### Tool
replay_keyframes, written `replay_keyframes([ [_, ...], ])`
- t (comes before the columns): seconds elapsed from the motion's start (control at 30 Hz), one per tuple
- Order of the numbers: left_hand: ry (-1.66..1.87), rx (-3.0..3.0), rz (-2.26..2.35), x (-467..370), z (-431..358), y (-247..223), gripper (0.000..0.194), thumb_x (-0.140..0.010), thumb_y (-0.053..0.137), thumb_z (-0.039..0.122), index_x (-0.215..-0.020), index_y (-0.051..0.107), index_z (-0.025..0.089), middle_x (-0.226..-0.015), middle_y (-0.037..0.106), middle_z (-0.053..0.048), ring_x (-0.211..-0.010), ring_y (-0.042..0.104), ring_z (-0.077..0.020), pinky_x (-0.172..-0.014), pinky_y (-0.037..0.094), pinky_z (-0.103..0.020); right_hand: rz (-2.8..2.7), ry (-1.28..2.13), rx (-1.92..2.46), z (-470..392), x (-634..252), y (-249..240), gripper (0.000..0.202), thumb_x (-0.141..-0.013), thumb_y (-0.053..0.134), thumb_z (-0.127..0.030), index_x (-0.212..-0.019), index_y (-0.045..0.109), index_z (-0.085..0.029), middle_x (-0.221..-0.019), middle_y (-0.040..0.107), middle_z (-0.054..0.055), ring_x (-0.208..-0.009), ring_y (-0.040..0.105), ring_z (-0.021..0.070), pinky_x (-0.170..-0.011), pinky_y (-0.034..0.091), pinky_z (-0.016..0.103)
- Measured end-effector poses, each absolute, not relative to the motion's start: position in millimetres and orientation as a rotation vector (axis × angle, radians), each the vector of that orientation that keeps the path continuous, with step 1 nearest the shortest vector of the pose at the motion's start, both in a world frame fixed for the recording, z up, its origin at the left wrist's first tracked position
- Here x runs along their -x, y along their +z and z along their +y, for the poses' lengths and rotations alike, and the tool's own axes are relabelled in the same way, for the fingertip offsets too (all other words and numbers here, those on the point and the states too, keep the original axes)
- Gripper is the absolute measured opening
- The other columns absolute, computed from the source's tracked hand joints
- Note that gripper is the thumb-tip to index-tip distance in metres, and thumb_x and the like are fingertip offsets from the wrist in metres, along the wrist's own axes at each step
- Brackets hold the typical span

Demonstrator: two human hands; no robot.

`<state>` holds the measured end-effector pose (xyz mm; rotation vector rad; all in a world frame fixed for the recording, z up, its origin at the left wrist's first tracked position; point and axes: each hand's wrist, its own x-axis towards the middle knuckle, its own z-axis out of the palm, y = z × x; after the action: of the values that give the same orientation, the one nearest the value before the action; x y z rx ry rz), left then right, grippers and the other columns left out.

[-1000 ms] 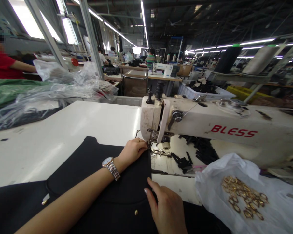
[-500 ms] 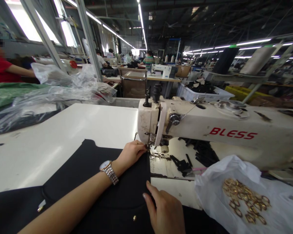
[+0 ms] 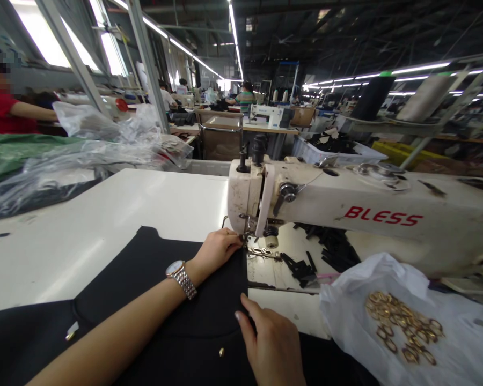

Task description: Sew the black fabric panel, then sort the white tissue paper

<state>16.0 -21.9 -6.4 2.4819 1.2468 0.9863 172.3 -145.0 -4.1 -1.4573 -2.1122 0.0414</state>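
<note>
Factory floor, rows of sewing stations under strip lights. White table [image 3: 104,225] carries a cream sewing machine [image 3: 346,209]. Black fabric [image 3: 165,300] lies flat on the table, its right edge running up to the presser foot [image 3: 261,250]. Left hand [image 3: 215,251], watch [image 3: 181,277] on wrist, presses the fabric with fingertips just beside the foot. Right hand [image 3: 271,346] rests palm-down on the fabric edge nearer the body, fingers loosely curled, gripping nothing. White bag [image 3: 406,316] with gold rings [image 3: 402,327] sits right. Black scraps [image 3: 326,252] behind the foot.
</note>
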Motion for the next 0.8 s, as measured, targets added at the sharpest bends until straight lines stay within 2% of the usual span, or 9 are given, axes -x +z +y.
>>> replay_keyframes([
  [0.33, 0.983, -2.484, 1.235, -14.2, -20.8, -7.9, 0.01, -0.077, 0.054, 0.011, -0.073, 0.062, 0.015, -0.076, 0.063, -0.003, -0.071, 0.056, -0.0121, -0.066, 0.047, -0.022, -2.217, 0.044, 1.439, -144.7, -175.8, -18.7, 0.025, -0.086, 0.04, -0.024, -0.1, 0.06, -0.019, -0.06, 0.059, 0.0, -0.05, 0.056, 0.014, -0.046, 0.036, 0.025],
  [0.47, 0.97, -2.442, 1.216, 0.9, -29.0, -9.4, 0.012, -0.08, 0.05, 0.015, -0.077, 0.062, 0.016, -0.085, 0.064, -0.003, -0.079, 0.056, -0.0115, -0.074, 0.047, -0.023, -2.198, 0.09, 1.476, -152.6, -160.6, -16.9, 0.029, -0.087, 0.035, -0.023, -0.1, 0.06, -0.018, -0.063, 0.059, 0.002, -0.053, 0.056, 0.0162, -0.049, 0.036, 0.028],
  [0.63, 0.975, -2.384, 1.269, 17.5, -40.4, -8.9, 0.011, -0.081, 0.05, 0.016, -0.077, 0.061, 0.016, -0.086, 0.063, -0.002, -0.079, 0.056, -0.0112, -0.075, 0.046, -0.023, -2.174, 0.163, 1.444, -158.0, -148.0, -15.1, 0.044, -0.093, 0.02, -0.035, -0.098, 0.062, -0.021, -0.063, 0.058, 0.002, -0.054, 0.055, 0.0163, -0.051, 0.036, 0.028],
  [0.8, 0.93, -2.344, 1.303, 18.1, -39.9, -8.8, 0.009, -0.077, 0.051, 0.011, -0.076, 0.059, 0.016, -0.086, 0.062, -0.002, -0.08, 0.054, -0.0121, -0.076, 0.045, -0.025, -2.132, 0.223, 1.432, -157.2, -149.9, -18.7, 0.046, -0.093, 0.018, -0.04, -0.1, 0.06, -0.022, -0.067, 0.06, 0.0, -0.058, 0.057, 0.0151, -0.054, 0.037, 0.028],
])
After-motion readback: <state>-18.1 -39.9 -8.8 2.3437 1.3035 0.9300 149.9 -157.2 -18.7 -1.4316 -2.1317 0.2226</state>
